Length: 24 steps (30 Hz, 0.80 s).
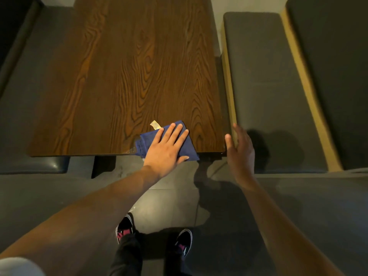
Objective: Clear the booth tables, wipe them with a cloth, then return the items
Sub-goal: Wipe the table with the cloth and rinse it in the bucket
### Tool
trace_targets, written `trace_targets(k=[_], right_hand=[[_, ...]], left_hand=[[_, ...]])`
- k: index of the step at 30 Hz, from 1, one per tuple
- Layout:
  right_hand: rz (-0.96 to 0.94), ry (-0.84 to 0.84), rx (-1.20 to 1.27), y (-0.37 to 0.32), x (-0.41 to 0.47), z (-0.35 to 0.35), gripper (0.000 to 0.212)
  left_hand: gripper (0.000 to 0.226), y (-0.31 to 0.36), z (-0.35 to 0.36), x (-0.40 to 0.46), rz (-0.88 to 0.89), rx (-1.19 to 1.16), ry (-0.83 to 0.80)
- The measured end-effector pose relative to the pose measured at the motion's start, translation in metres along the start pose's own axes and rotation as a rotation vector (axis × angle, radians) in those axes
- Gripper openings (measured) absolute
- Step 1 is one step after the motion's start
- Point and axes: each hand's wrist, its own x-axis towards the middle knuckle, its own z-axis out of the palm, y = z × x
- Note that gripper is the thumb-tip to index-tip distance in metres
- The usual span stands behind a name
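While my left hand (166,151) lies flat on the blue cloth (185,145), palm down and fingers spread, it pins the fabric to the table (127,76) rather than gripping it; the fingertips point up and to the right toward the far side, the thumb stretches along the cloth's near edge, and the wrist hangs past the table's near edge over the floor (165,202); my left forearm runs in bare from the lower left, with a bit of white sleeve (18,266) at the bottom corner. My right hand (240,150) is open too, holding nothing; it stands on edge just off the table's near right corner, palm facing left toward the corner, fingers loosely together and pointing away from me, the thumb close to the corner, though I cannot tell whether it touches the wood; that forearm comes up from the lower right. The cloth sits folded at the near edge of the table, right of centre, its near corner hanging slightly over the edge; a small pale tag (155,124) sticks out from its far side, lying on the wood. The dark wood-grain tabletop is otherwise bare; grey booth seats flank it, one bench (268,86) on the right with a tan wooden frame, another bench (29,96) on the left in shadow. Below, my two dark shoes (184,242) with pink accents stand on the grey floor.
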Motion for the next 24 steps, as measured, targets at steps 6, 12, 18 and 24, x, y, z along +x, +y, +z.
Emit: trace_targets(k=[6,12,18,24], right_hand=[[0.115,0.028,0.194,-0.002,0.009,-0.011,0.043],[0.157,0.06,0.313,0.003,0.02,-0.012,0.043],[0.196,0.08,0.374,0.007,0.018,-0.02,0.042],[0.13,0.11,0.411,-0.008,0.026,-0.017,0.043]], left_hand=[[0.09,0.061,-0.014,0.04,0.018,-0.084,-0.039],[0.094,0.116,-0.023,0.071,-0.056,-0.098,-0.08],[0.087,0.119,-0.027,0.085,-0.049,-0.206,-0.07],[0.093,0.103,-0.034,0.109,-0.257,-0.344,-0.043]])
